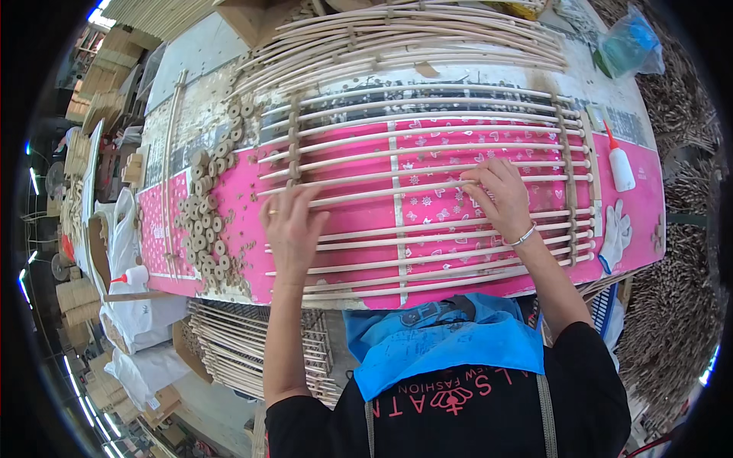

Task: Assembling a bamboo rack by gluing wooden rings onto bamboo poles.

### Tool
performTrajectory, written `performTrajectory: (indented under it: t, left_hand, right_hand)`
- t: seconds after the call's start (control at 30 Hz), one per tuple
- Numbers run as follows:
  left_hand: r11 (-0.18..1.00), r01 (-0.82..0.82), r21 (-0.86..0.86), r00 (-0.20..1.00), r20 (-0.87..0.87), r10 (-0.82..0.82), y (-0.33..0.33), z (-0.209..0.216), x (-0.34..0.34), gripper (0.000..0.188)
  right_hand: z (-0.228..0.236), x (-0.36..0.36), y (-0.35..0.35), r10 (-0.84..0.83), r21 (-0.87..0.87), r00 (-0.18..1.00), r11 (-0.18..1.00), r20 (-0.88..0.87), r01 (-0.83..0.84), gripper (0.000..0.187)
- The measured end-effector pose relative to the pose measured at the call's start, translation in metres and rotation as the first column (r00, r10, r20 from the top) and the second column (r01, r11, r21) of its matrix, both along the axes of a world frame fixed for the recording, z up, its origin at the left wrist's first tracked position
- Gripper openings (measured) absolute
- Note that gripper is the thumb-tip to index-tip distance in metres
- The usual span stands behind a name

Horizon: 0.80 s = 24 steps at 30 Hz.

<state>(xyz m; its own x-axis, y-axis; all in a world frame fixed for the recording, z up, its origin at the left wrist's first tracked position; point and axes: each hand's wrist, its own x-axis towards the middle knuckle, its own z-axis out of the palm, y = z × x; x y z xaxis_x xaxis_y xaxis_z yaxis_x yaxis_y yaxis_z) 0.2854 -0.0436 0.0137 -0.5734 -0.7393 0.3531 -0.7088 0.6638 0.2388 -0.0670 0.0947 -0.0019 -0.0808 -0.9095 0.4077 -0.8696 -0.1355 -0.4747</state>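
Pale wooden rods point(427, 226) with rounded right ends lie side by side across a pink patterned table cover point(252, 259). Two notched wooden strips space them, a left strip point(294, 137) and a right strip point(565, 145). My right hand point(500, 200) pinches one of the middle rods with thumb and fingers, right of its middle. At the left end of that rod, my left hand point(292, 225) has its fingers bent around it, beside the left strip; the exact grip is partly hidden. A ring shows on a finger of my left hand and a bracelet on my right wrist.
Small wooden discs point(202, 221) with holes lie piled left. A white glue bottle point(620, 164) with red tip and a glove point(615, 233) lie right. More rods in strips point(412, 38) lie at the far side. Another glue bottle point(136, 276) is at the left edge.
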Motion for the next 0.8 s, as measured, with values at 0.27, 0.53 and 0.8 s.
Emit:
performTrajectory:
  t: [0.27,0.53,0.8]
  left_hand:
    - [0.896,0.429,0.115,0.902,0.009,-0.432,0.004,-0.014,-0.086,0.044]
    - [0.880,0.469,0.071,0.883,-0.035,-0.468,-0.007,-0.042,-0.106,0.028]
    - [0.887,0.457,0.064,0.886,-0.119,-0.448,-0.003,-0.045,-0.091,0.021]
  right_hand:
    - [0.015,0.008,0.038,-0.095,0.001,0.957,0.995,0.274,0.098,0.012]
    - [0.015,0.005,0.060,-0.096,0.052,0.945,0.995,0.312,0.084,0.010]
    - [0.012,0.000,0.076,-0.073,0.061,0.940,0.997,0.333,0.056,0.010]
